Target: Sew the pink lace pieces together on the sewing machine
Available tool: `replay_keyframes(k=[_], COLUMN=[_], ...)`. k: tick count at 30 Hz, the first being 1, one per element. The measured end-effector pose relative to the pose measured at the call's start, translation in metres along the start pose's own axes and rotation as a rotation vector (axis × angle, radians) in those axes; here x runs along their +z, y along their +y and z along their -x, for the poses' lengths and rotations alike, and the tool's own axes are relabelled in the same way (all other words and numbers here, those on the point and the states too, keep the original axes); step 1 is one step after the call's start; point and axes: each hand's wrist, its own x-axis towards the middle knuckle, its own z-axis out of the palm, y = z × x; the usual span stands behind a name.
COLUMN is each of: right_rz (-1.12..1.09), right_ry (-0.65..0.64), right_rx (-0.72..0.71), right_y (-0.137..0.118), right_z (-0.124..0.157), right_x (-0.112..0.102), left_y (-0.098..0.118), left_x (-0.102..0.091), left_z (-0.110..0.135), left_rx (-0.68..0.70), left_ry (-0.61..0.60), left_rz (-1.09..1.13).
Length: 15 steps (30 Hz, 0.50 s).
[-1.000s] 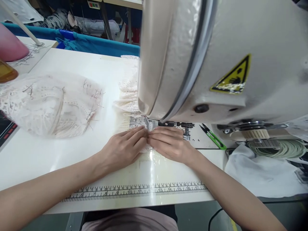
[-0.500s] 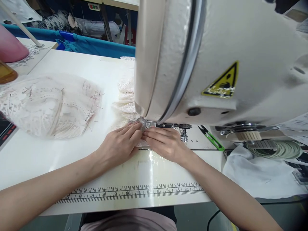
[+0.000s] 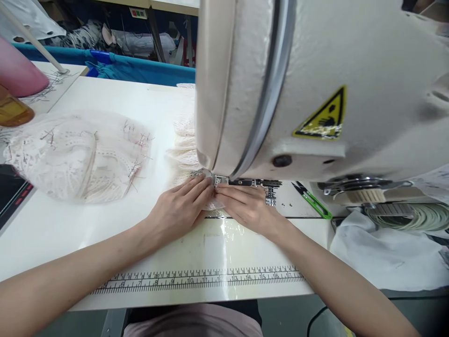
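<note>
My left hand and my right hand lie side by side on the white table, fingertips meeting just in front of the presser foot of the cream sewing machine. Both press flat on a small piece of white lace, fingers stretched out and held together. A strip of the same lace runs away behind the machine head, which hides the needle.
A clear bag of lace pieces lies at the left. Green-handled snips rest right of the foot, white cloth further right. A ruler scale runs along the table's front edge. A blue bin stands behind.
Both hands have slid a little further toward the presser foot, and less of the lace piece shows in front of them. The view has shifted slightly.
</note>
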Motion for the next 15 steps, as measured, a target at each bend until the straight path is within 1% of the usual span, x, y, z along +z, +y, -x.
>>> replay_keyframes(k=[6,11,15], right_rz=[-0.032,-0.13,-0.144], right_ry=[0.012,0.032,0.008], right_rx=[-0.008,0.047,0.088], right_y=[0.0041,0.0083,0.0089], right_z=[0.0004,0.0003,-0.0005], right_x=[-0.0015,-0.0027,-0.0064], left_y=[-0.001,-0.0017,-0.0017], left_x=[0.0013,0.003,0.0033], left_z=[-0.0002,-0.0001,0.0], left_rx=[0.012,0.017,0.024], left_ry=[0.003,0.009,-0.011], left_rz=[-0.013,0.027,0.048])
